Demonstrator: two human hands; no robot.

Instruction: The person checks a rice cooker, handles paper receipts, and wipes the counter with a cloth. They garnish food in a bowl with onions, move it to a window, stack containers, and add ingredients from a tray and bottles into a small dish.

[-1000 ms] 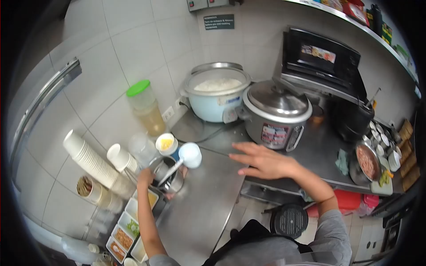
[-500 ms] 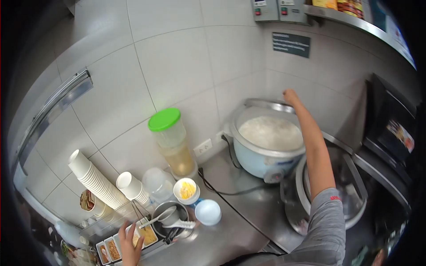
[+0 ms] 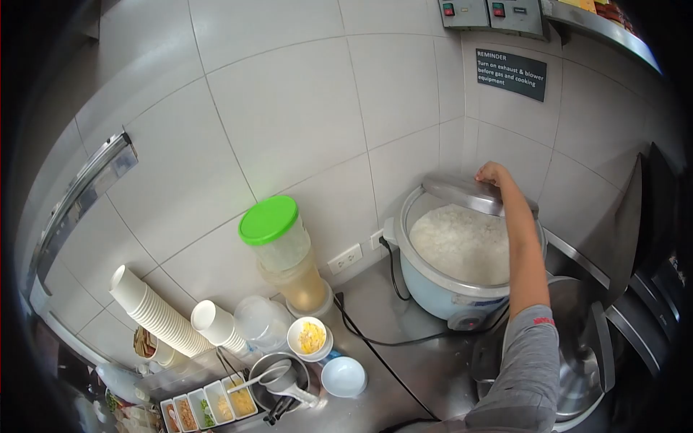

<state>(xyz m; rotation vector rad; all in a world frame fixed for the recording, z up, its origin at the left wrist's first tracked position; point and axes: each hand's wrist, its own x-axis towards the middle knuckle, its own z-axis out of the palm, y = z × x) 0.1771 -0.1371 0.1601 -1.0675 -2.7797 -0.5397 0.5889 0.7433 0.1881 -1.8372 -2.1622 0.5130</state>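
Observation:
My right hand (image 3: pixel 492 173) is at the far rim of a large pale-blue rice cooker (image 3: pixel 426 289), its fingers closed on the metal lid (image 3: pixel 462 193). The lid is tilted over the back of the pot, and whatever grip or knob the fingers hold is hidden behind it. Cooked white rice (image 3: pixel 458 242) shows inside below the lid. On the cooker's front a small red light shows by the dial. My left hand is out of view.
Left of the cooker stand a green-lidded tall container (image 3: pixel 292 252), bowls (image 3: pixel 343 377), a pot with ladles (image 3: pixel 281 386), stacked paper cups (image 3: pixel 155 310) and topping trays (image 3: pixel 206 408). A black cord (image 3: pixel 382 361) crosses the counter. Right of my arm sits another round lidded pot (image 3: pixel 577 361).
My left hand has left the view from above the topping trays. The lid has tipped forward, with more of it showing over the rice, my right hand still at it. The whole view has shifted.

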